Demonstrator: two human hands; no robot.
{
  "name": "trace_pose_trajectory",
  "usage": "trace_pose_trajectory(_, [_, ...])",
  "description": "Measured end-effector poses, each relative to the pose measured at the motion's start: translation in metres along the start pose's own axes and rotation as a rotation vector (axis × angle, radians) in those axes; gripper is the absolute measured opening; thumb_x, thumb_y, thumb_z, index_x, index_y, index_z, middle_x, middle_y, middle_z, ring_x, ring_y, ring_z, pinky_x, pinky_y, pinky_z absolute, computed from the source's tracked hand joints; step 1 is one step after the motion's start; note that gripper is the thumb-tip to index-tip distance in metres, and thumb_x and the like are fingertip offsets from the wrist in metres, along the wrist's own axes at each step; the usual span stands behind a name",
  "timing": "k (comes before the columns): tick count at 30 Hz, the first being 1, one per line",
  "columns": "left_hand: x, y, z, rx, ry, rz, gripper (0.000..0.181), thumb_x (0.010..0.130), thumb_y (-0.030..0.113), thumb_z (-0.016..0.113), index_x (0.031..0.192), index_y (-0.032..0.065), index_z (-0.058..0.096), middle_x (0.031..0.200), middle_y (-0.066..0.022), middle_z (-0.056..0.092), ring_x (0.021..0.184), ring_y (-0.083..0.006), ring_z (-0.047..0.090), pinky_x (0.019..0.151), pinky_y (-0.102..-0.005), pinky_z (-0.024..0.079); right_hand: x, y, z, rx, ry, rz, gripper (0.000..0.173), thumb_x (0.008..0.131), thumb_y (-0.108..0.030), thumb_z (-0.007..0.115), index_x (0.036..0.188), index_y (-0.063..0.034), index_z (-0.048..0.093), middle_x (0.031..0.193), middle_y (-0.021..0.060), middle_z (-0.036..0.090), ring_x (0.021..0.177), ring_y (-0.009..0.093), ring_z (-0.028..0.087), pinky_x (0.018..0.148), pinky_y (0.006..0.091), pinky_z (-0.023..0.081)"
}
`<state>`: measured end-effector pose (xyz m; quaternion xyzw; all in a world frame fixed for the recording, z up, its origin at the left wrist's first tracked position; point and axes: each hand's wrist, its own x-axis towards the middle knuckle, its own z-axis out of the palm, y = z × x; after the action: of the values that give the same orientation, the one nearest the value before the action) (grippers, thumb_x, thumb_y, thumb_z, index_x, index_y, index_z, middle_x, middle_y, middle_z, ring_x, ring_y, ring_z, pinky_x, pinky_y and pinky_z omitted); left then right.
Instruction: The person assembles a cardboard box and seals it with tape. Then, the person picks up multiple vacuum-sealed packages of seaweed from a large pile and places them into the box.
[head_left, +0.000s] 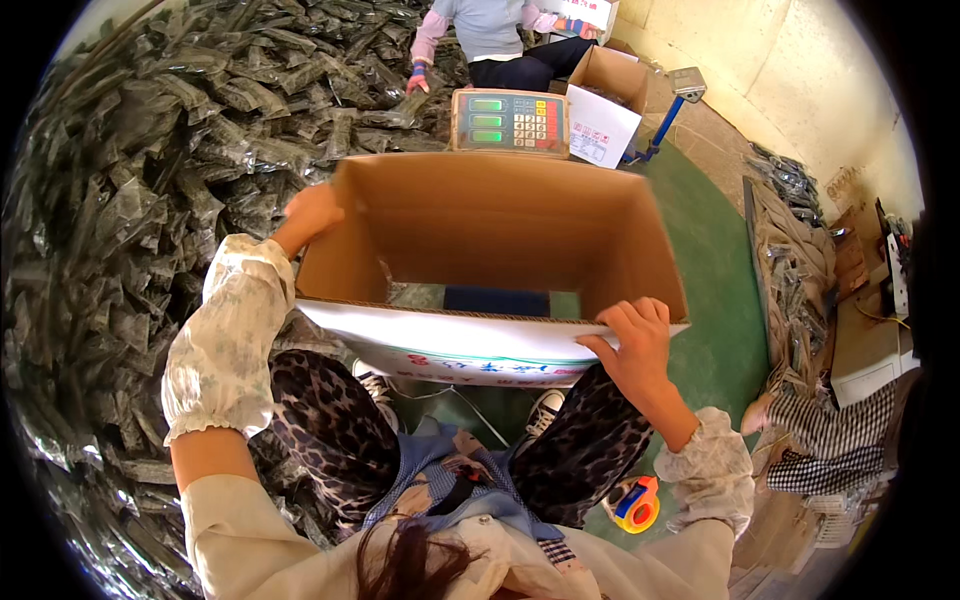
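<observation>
Before me a cardboard box (480, 225), brown inside and white outside, is held with its top open. Through its open bottom show the green floor and a dark blue patch (495, 300), perhaps the scale's platform. My left hand (315, 210) grips the box's far left edge; its fingertips are partly hidden behind the cardboard. On the near wall's rim, toward the right corner, my right hand (634, 341) has its fingers over the edge and the thumb outside. Just past the box stands a digital scale display (510, 122) with lit green readouts.
Clear packets of dark contents (150, 225) are heaped along the left. An orange-and-yellow tape dispenser (637, 506) lies by my right knee. Beyond, a gloved co-worker (491, 37) sits near another open carton (604, 120) and a blue scale post (667, 124). Another person's checked sleeve (832, 420) shows at right.
</observation>
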<state>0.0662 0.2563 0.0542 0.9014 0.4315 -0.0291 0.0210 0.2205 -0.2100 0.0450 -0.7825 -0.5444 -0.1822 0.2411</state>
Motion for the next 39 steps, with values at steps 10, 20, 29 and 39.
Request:
trace_pose_trajectory(10, [-0.002,0.061,0.043,-0.137,-0.09,0.137,0.049,0.082,0.021,0.057,0.122,-0.0066,0.051,0.107,-0.0306,0.062,0.101,-0.0453,0.062,0.088,-0.0507,0.049,0.053,0.151,0.019,0.538,-0.227,0.65,0.089,0.085,-0.035,0.07,0.146,0.0063,0.02,0.15,0.0258,0.024,0.135,0.033,0.032,0.108,0.0396,0.031])
trace_pose_trajectory(20, [-0.067,0.082,0.055,-0.177,-1.055,0.849,0.131,0.074,0.079,0.056,0.145,-0.013,-0.006,0.152,-0.0358,0.005,0.143,-0.0391,0.019,0.117,-0.042,0.02,0.025,0.133,0.137,-0.025,-1.193,0.021,0.11,0.081,-0.077,0.043,0.151,0.0014,0.009,0.158,0.0247,0.003,0.146,0.042,-0.003,0.116,0.055,0.005])
trace_pose_trajectory(29, [-0.021,0.088,0.088,0.085,-0.336,0.645,0.06,0.079,0.064,0.063,0.093,0.0064,0.071,0.078,-0.0148,0.069,0.078,-0.0311,0.067,0.07,-0.0442,0.05,0.218,0.114,0.12,-0.026,0.231,-0.295,0.047,0.087,-0.045,0.061,0.117,-0.0083,0.06,0.111,0.016,0.065,0.102,0.035,0.061,0.081,0.0456,0.049])
trace_pose_trajectory(39, [-0.055,0.087,0.134,-0.202,0.712,0.301,0.064,0.09,0.047,0.055,0.137,0.0057,0.041,0.141,-0.0128,0.045,0.133,-0.0339,0.038,0.112,-0.057,0.014,0.047,0.135,0.129,0.03,-0.704,-0.044,0.072,0.097,-0.048,0.04,0.151,-0.0043,0.02,0.158,0.0145,0.015,0.146,0.031,0.014,0.117,0.0487,0.013])
